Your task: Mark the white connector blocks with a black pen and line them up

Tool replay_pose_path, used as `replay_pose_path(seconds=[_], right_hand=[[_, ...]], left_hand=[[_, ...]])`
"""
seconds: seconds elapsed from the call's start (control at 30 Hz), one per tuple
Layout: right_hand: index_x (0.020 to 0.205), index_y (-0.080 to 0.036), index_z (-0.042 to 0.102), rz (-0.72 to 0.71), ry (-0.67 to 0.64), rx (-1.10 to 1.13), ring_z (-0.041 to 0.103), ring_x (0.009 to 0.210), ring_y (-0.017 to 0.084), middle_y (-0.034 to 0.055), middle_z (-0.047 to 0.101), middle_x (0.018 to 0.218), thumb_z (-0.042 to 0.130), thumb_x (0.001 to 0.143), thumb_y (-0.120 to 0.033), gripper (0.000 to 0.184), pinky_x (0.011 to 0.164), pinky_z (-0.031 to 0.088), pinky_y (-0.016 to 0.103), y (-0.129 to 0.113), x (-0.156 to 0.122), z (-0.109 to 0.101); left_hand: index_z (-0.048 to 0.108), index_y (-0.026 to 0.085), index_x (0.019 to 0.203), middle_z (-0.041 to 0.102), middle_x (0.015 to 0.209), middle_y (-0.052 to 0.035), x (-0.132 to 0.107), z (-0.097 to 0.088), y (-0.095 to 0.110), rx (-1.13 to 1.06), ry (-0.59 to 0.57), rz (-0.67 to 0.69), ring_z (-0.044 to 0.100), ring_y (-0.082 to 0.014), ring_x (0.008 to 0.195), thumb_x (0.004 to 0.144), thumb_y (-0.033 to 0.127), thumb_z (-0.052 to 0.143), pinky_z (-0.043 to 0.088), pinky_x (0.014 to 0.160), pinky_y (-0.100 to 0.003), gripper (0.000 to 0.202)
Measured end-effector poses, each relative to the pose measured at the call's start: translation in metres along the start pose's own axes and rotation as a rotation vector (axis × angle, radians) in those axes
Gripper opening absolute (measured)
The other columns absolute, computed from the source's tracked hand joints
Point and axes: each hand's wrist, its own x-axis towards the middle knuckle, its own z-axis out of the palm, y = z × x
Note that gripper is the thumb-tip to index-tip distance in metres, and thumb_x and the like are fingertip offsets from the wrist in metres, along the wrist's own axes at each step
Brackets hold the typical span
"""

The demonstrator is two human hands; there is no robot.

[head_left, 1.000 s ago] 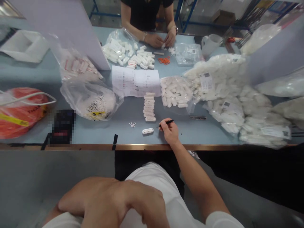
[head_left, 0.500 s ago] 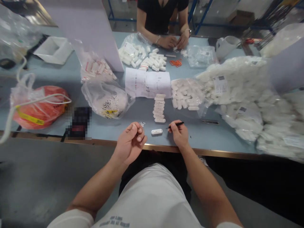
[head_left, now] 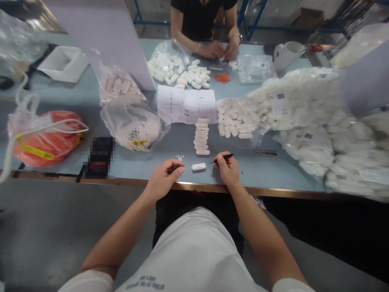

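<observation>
A thin black pointed tool (head_left: pixel 227 156) is held in my right hand (head_left: pixel 230 168), its tip aimed left; whether it is a pen or tweezers I cannot tell. Left of that tip, a white oblong plastic piece (head_left: pixel 199 166) with a row of dark marks lies flat on the table. My left hand (head_left: pixel 164 177) rests near the table edge with thumb and fingers apart, and nothing shows between them. Just beyond its fingertips is a small pile of tiny white bits (head_left: pixel 179 157). Several similar oblong pieces (head_left: pixel 201 140) form a column behind the single one.
Printed sheets (head_left: pixel 186 104) lie past the column. A bag of tiny black-and-white parts (head_left: pixel 139 129) stands left, a bag of white pieces (head_left: pixel 234 117) right. Large filled bags (head_left: pixel 304 97) crowd the right side. Across the table, a co-worker's hands (head_left: pixel 223 50) handle small parts.
My left hand has turned from palm up with fingertips together to palm down, lower, with thumb and fingers apart. My right hand keeps the black tool. The view has shifted slightly.
</observation>
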Motion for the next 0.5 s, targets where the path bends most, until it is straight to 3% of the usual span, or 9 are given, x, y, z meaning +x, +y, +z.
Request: replay_pose_path(seconds=[0.1,0.27,0.5], right_hand=[[0.077,-0.022,0.059,0.003,0.001,0.020,0.057,0.055,0.011,-0.0016,0.062,0.066,0.058,0.087,-0.058,0.038,0.057,0.049,0.026,0.001,0.001,0.000],[0.076,-0.022,0.058,0.015,0.012,0.033,0.056,0.055,0.011,-0.0016,0.061,0.067,0.056,0.087,-0.061,0.040,0.058,0.050,0.026,0.003,0.003,0.000],[0.080,-0.022,0.059,0.045,0.041,0.124,0.056,0.057,0.010,-0.0024,0.060,0.070,0.058,0.087,-0.059,0.037,0.059,0.050,0.025,0.011,0.005,0.001]], left_hand=[[0.069,0.021,0.099,0.067,0.090,-0.0038,0.011,0.005,-0.010,0.335,-0.007,0.149,0.059,-0.0172,0.077,0.086,0.040,0.064,0.047,0.072,-0.030,0.023],[0.068,0.021,0.112,0.067,0.103,-0.0093,0.024,0.035,-0.027,0.740,-0.006,0.436,0.060,-0.0230,0.095,0.091,0.033,0.060,0.048,0.082,-0.034,0.025],[0.070,0.023,0.104,0.069,0.101,-0.0091,0.053,0.062,-0.029,0.981,0.018,0.614,0.059,-0.0221,0.089,0.096,0.032,0.052,0.044,0.080,-0.036,0.022]])
